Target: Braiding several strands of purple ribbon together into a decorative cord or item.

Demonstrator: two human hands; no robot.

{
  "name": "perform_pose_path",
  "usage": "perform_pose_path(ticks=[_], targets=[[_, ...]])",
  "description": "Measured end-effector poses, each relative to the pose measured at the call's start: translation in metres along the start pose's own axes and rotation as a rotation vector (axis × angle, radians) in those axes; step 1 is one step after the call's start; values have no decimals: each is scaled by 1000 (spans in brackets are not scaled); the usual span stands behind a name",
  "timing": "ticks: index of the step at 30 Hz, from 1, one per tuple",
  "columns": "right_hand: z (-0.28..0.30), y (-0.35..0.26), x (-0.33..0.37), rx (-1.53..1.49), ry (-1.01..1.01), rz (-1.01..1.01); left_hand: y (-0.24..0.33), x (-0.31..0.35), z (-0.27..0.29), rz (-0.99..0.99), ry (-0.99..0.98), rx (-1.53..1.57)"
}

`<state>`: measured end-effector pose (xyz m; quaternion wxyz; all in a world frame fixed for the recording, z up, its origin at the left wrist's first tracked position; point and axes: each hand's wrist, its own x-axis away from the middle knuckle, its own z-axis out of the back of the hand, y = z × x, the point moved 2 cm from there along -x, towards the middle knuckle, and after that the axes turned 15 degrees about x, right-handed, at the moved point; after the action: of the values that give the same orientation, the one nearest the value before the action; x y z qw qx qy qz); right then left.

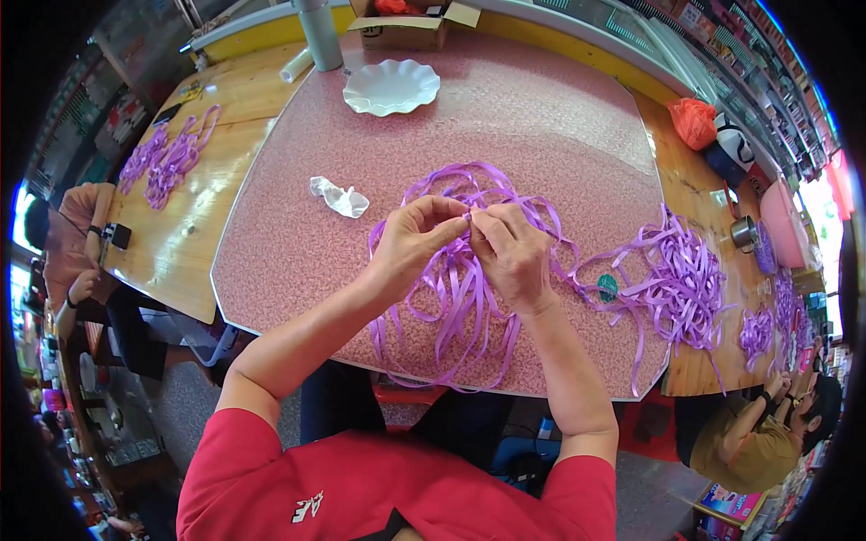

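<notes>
My left hand [408, 242] and my right hand [514, 252] meet at the middle of the table, thumbs and forefingers pinched together fingertip to fingertip. Between them they hold a bit of purple ribbon [462, 311], whose long loops spread under and around both hands and hang over the near table edge. What exactly sits between the fingertips is too small to make out. Off to the right lies a tangled heap of the same purple ribbon [681, 284], joined by strands to the loops near my right hand. A small round green piece [607, 288] rests beside that heap.
A crumpled white wrapper [340, 197] lies left of the ribbon. Farther back stand a scalloped white plate [391, 87], a grey-green bottle [320, 36] and a cardboard box [401, 32]. More ribbon [171, 158] is on the left wooden table. One person [77, 225] sits left, another [758, 433] right.
</notes>
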<state>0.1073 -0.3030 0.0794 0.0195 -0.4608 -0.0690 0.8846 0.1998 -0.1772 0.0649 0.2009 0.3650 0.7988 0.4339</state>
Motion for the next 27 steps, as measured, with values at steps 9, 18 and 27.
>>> perform_pose_path(ticks=[9,18,27], targets=[[-6,1,3,-246,-21,-206,-9,-5,7,-59,20,-234],[-11,10,13,-879,-356,-759,-2,-9,5,-54,-66,-439],[-16,5,16,-1171,-394,-986,0,-9,6,-553,-70,-614]])
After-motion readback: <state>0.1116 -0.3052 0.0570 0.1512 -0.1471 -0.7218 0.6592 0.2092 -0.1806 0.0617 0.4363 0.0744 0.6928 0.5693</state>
